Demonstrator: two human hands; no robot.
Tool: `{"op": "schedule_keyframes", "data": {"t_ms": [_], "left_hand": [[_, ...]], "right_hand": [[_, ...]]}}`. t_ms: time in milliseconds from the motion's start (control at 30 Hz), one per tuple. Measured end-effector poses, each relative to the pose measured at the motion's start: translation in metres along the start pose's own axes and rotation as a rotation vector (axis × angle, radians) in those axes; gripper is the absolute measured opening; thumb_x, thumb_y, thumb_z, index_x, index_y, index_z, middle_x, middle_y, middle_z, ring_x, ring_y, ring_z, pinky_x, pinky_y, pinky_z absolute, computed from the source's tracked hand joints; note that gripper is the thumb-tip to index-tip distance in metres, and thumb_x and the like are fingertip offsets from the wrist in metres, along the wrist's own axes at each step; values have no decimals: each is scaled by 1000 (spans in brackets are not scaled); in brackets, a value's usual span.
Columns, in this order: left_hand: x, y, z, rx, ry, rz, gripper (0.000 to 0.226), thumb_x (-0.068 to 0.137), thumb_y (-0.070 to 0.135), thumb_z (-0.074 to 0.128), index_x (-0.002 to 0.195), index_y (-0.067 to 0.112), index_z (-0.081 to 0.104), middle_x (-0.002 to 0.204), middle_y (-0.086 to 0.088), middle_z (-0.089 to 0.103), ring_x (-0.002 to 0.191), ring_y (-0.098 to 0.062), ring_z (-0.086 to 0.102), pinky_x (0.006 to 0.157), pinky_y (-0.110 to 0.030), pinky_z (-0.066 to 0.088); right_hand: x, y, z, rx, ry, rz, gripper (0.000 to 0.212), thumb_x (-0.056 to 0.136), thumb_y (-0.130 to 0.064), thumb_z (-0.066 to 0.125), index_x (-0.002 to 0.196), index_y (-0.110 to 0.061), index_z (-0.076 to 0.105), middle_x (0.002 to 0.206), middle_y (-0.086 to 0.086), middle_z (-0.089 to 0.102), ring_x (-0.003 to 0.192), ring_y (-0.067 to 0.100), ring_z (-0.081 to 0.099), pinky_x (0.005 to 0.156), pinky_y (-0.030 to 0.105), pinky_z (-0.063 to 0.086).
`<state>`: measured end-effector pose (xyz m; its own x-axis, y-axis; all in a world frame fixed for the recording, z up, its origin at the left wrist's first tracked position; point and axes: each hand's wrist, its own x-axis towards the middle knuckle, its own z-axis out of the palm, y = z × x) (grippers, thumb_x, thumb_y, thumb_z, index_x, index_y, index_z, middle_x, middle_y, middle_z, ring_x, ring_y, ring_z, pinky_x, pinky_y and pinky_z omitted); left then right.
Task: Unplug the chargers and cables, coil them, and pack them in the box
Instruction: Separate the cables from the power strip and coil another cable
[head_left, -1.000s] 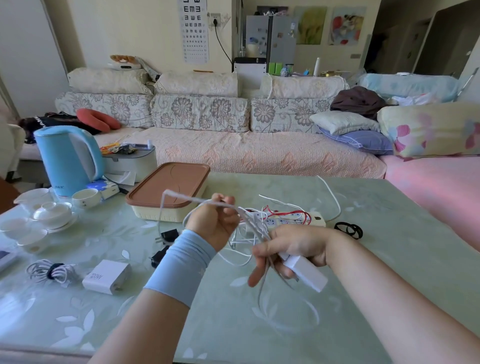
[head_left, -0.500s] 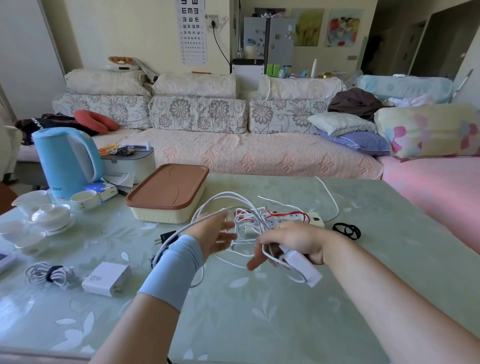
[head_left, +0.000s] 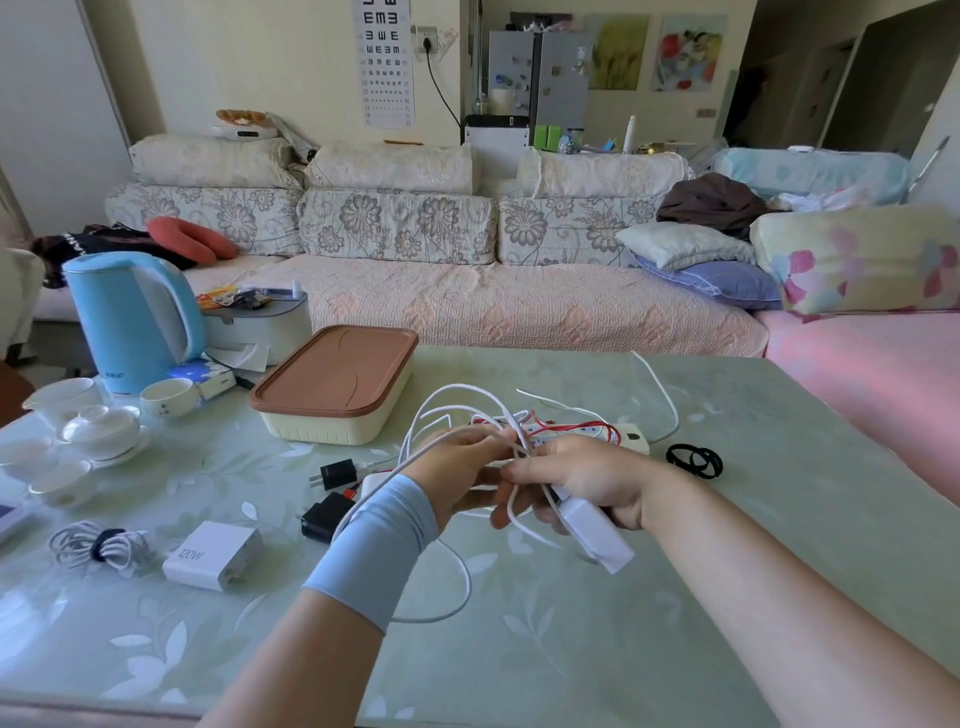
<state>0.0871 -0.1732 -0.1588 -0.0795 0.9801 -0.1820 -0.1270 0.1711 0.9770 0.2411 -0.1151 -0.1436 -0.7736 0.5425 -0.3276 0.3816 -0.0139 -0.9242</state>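
Fingers of the right hand (head_left: 587, 483) are clamping the white charger (head_left: 597, 538) at frame centre, long axis slanting lower right, while the left hand (head_left: 452, 470), nearer the lidded box (head_left: 332, 387) upper left, is pinching its cable (head_left: 457, 393).

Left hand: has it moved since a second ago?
Yes. The left hand has dropped away from the box, nearer the person, close to the right hand.

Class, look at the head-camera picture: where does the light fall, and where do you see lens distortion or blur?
Head view: daylight brightens the pink cover on the right and leaves a soft sheen on the table; the wide lens bows the door frame at left; the white cable loops are slightly soft.
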Motion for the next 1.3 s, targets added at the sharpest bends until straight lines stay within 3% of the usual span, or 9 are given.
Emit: {"op": "schedule_keyframes", "data": {"t_ms": [267,500,667,833,933,1000,1100,1200,1300], "left_hand": [[1,1,-1,-13,47,-25,29,94,35,58,108,13,70,92,-7,71,76,-18,64,71,-31,56],[1,7,-2,110,195,32,16,91,20,65,80,10,70,76,-9,71,56,-19,66,56,-32,57],[1,5,-4,-98,389,144,16,92,17,63,86,6,72,70,-7,69,50,-17,63,49,-22,53],[3,3,-1,-350,385,196,15,91,15,63,90,3,72,76,-14,70,61,-20,66,67,-30,58],[5,2,3,-395,326,240,14,92,13,61,87,5,72,81,-13,69,63,-21,67,62,-28,58],[3,4,-2,-378,292,259,16,93,16,61,87,6,73,83,-12,70,67,-21,68,62,-27,57],[-4,9,-3,-346,253,273,17,95,17,59,91,5,70,83,-9,70,64,-19,67,58,-25,56],[-8,8,7,-131,392,388,18,99,14,51,82,11,59,69,-7,66,54,-16,64,47,-30,55],[2,-3,12,183,429,650,15,95,14,48,82,20,54,71,6,61,64,-16,56,64,-36,54]], "right_hand": [[5,4,0,-5,4,20,28,97,-29,58,86,-8,73,97,17,73,55,16,42,46,22,35],[8,5,5,-41,79,18,29,96,-30,59,89,-5,72,100,19,73,49,8,46,45,17,38],[7,5,1,58,-24,71,46,90,-43,64,120,-8,66,109,7,74,53,12,46,45,21,38],[9,6,8,218,-116,107,46,84,-54,63,117,-21,60,116,4,72,59,14,50,45,21,33],[10,5,15,252,-173,124,28,87,-40,64,100,-16,71,105,8,74,55,10,42,48,22,31],[11,5,16,337,-162,124,13,91,-20,61,96,-17,72,93,5,74,50,9,39,47,19,31],[12,9,9,379,-206,58,25,92,-1,52,108,-13,67,102,7,73,54,9,43,46,19,33],[11,11,10,457,-231,-32,29,92,-14,55,120,-12,63,108,11,71,66,14,61,45,21,38],[10,7,16,419,-145,-40,29,93,-39,54,91,-15,70,87,6,70,59,16,58,45,22,39]]}}
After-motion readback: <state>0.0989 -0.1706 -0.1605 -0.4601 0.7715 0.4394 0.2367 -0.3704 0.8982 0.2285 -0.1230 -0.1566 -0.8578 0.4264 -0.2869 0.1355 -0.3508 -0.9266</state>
